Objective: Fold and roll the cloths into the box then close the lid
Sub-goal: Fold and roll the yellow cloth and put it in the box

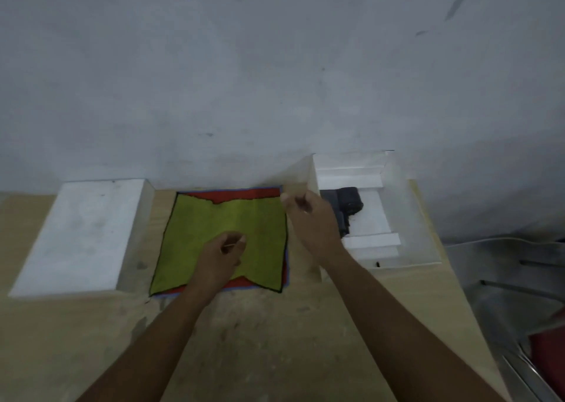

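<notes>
Both curled: left hand [220, 256], right hand [309, 222].

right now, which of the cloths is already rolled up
The dark grey cloth, lying rolled inside the box. The yellow-green cloth and the red cloth under it are spread flat on the table.

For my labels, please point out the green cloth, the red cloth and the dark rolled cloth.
green cloth [195, 236]: head view, left half.
red cloth [238, 194]: head view, far strip.
dark rolled cloth [350, 199]: head view, roll's top.
</notes>
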Demonstrator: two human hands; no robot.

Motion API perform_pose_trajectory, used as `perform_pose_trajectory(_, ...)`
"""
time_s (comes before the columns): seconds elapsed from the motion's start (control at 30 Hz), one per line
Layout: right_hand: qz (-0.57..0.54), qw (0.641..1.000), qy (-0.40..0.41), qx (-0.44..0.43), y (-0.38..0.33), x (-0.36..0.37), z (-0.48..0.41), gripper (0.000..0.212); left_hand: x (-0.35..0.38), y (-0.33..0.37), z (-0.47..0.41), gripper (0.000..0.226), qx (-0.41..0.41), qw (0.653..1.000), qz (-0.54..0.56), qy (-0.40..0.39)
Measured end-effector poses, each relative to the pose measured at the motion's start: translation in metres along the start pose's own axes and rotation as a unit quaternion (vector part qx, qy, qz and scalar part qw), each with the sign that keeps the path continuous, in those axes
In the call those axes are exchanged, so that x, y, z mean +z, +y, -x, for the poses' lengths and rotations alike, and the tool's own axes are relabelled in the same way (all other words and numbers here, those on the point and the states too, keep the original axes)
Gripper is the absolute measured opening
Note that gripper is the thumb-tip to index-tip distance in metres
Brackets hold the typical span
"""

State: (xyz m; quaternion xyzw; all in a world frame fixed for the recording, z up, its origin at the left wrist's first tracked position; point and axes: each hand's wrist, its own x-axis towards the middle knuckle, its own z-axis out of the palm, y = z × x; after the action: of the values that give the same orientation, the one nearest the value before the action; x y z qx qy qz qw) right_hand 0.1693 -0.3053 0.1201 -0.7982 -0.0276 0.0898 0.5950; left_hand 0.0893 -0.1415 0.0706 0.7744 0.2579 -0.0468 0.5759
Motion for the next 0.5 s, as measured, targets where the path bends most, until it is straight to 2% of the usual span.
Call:
perform_pose_trajectory(0.1, 0.046, 0.998, -0.023, 0.045, 0.024, 0.035, 0.021, 0.030, -0.036, -0.031, 0.007, 0.023, -0.038, 0.999, -0.028, 0.009)
perform_pose_trajectory(0.23, 0.100, 0.985, -0.011, 0.141, 0.073, 0.069, 0.037, 0.027, -0.077, -0.077, 0.001, 0.021, -0.082, 0.991, -0.090, 0.051)
perform_pose_trajectory(0.33, 0.171, 0.964, -0.001, 0.202, 0.104, 0.080, 0.046, 0.004, -0.102, -0.110, -0.009, 0.018, -0.100, 0.984, -0.134, 0.065)
perform_pose_trajectory(0.4, 0.208, 0.952, 0.020, 0.224, 0.118, 0.084, 0.051, 0.016, -0.115, -0.129, -0.015, 0.020, -0.087, 0.979, -0.169, 0.068)
perform_pose_trajectory(0.5, 0.255, 0.932, 0.043, 0.253, 0.132, 0.093, 0.058, 0.031, -0.128, -0.158, -0.027, 0.024, -0.084, 0.953, -0.288, 0.050)
